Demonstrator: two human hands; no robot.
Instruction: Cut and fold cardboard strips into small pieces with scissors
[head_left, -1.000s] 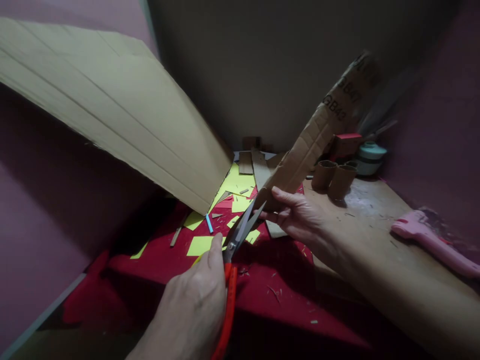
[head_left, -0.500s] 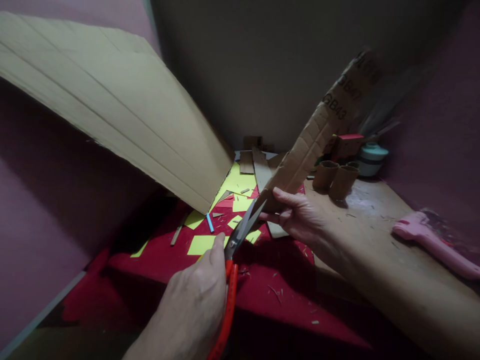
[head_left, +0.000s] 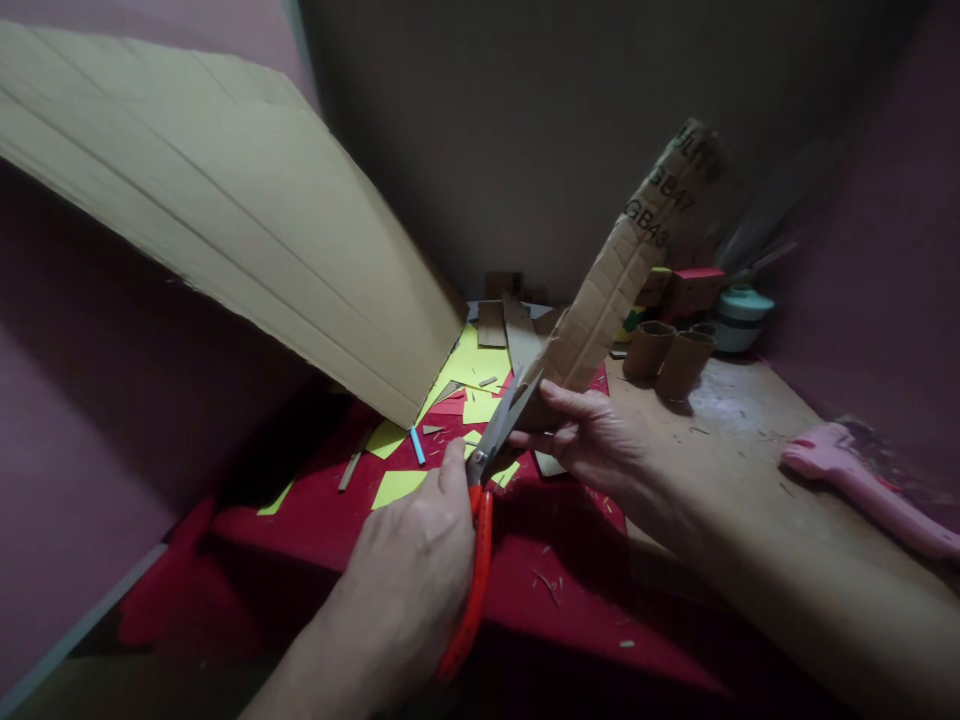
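My left hand (head_left: pixel 409 555) is closed round the red handles of a pair of scissors (head_left: pixel 480 520). Their blades are apart and point up and to the right, at the lower end of a cardboard strip (head_left: pixel 600 310). That strip, creased and printed with black letters, slants up to the right. My right hand (head_left: pixel 592 430) pinches its lower end, thumb on the near face. Just how far the strip lies between the blades I cannot tell. Below both hands is a red cloth (head_left: pixel 547 560) with yellow paper pieces (head_left: pixel 401 487) and cardboard scraps.
A large cardboard sheet (head_left: pixel 247 230) leans across the left side. To the right, cardboard tubes (head_left: pixel 684 362), a mint-green pot (head_left: pixel 742 318) and a pink glue-gun-like tool (head_left: pixel 862 490) lie on a wooden surface (head_left: pixel 739 420). A blue stick (head_left: pixel 418 447) rests on the cloth.
The scissors and my left hand have moved up and right, bringing the blades against the strip's lower end. The strip's upper end has swung left and down a little.
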